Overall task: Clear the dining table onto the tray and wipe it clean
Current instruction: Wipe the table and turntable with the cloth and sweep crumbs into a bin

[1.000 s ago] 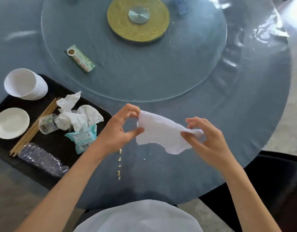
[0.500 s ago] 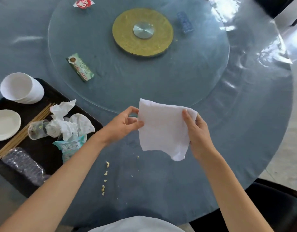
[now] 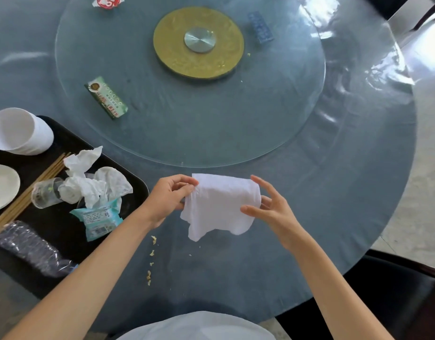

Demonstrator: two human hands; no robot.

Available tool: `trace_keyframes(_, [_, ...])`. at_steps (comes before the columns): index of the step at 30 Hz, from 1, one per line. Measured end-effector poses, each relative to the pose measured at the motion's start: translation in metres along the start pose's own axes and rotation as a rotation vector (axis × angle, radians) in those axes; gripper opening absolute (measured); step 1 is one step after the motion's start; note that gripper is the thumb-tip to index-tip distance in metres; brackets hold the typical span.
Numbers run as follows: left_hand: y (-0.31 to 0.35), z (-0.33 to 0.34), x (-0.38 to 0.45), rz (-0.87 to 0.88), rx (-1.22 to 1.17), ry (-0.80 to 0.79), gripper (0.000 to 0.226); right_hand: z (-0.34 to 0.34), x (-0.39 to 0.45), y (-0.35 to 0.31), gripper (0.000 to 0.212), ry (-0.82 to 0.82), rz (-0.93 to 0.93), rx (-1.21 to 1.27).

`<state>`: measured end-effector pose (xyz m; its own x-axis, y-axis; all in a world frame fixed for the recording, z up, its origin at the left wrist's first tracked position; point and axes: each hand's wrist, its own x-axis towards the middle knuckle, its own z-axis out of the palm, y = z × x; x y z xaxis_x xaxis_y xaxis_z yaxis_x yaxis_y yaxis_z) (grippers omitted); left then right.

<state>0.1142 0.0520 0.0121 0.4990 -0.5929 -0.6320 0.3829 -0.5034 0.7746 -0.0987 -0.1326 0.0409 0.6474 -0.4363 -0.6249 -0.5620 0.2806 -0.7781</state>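
Bare forearms, white top

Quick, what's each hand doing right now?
Left hand: pinching the wipe's top corner.
Right hand: fingers spread open, the wipe draped over it.

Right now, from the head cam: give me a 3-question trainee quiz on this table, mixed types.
1. True or false: the green packet lies on the glass turntable.
2. Which hand pinches the wipe's top corner: A left, B right?
3. Fill in: the crumbs lie on the table just ____ of the tray.

Key: 1 true; 2 A; 3 right.
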Motion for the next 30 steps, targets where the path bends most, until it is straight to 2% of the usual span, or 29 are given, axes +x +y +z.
trace_keyframes(2, [-0.002, -0.004, -0.003, -0.012, 0.011, -0.016, 0.015, 0.007, -0.001, 0.008, 0.079, 0.023, -0.020, -0.036])
trace_keyframes(4, [-0.004, -0.009, -0.007, 0.021, 0.142, -0.072, 0.038, 0.016, 0.000, 0.018, 0.078, 0.051, -0.048, -0.159])
trace_keyframes(6, [-0.007, -0.010, -0.009, 0.074, 0.441, -0.097, 0.062, 0.024, 0.002, 0.026, 0.082, 0.086, -0.082, -0.378])
trace_keyframes(7, [-0.010, -0.008, -0.010, 0.114, 0.603, -0.094, 0.068, 0.029, 0.003, 0.028, 0.084, 0.102, -0.086, -0.483])
trace_keyframes(8, [-0.013, -0.006, -0.010, 0.171, 0.734, -0.077, 0.067, 0.034, 0.004, 0.030, 0.083, 0.121, -0.085, -0.563])
trace_keyframes(10, [-0.021, -0.006, -0.009, 0.286, 0.853, -0.015, 0.056, 0.042, 0.006, 0.033, 0.074, 0.170, -0.099, -0.650])
trace_keyframes(13, [-0.026, -0.013, -0.004, 0.424, 0.905, 0.051, 0.028, 0.042, 0.007, 0.039, 0.041, 0.235, -0.182, -0.722])
trace_keyframes(15, [-0.024, -0.020, 0.001, 0.510, 0.934, 0.033, 0.012, 0.035, 0.008, 0.039, 0.022, 0.233, -0.208, -0.793])
trace_keyframes(17, [-0.017, -0.023, 0.007, 0.534, 0.923, -0.053, 0.004, 0.027, 0.010, 0.032, 0.015, 0.154, -0.152, -0.909])
trace_keyframes(20, [-0.004, -0.023, 0.014, 0.507, 0.898, -0.198, 0.008, 0.013, 0.017, 0.018, 0.017, -0.008, -0.089, -0.993])
trace_keyframes(22, [0.004, -0.021, 0.018, 0.481, 0.832, -0.245, 0.015, 0.006, 0.021, 0.008, 0.019, -0.105, -0.126, -1.038])
trace_keyframes(24, [0.015, -0.016, 0.019, 0.534, 0.774, -0.292, 0.015, 0.004, 0.024, -0.002, 0.022, -0.178, -0.185, -1.041])
trace_keyframes(26, [0.026, -0.010, 0.020, 0.616, 0.728, -0.349, 0.013, 0.010, 0.028, -0.012, 0.035, -0.221, -0.240, -0.980])
trace_keyframes(28, [0.038, -0.008, 0.027, 0.672, 0.704, -0.387, 0.026, 0.018, 0.033, -0.023, 0.053, -0.284, -0.294, -0.908])
trace_keyframes(30, [0.047, -0.012, 0.040, 0.715, 0.702, -0.371, 0.026, 0.025, 0.042, -0.035, 0.072, -0.366, -0.284, -0.807])
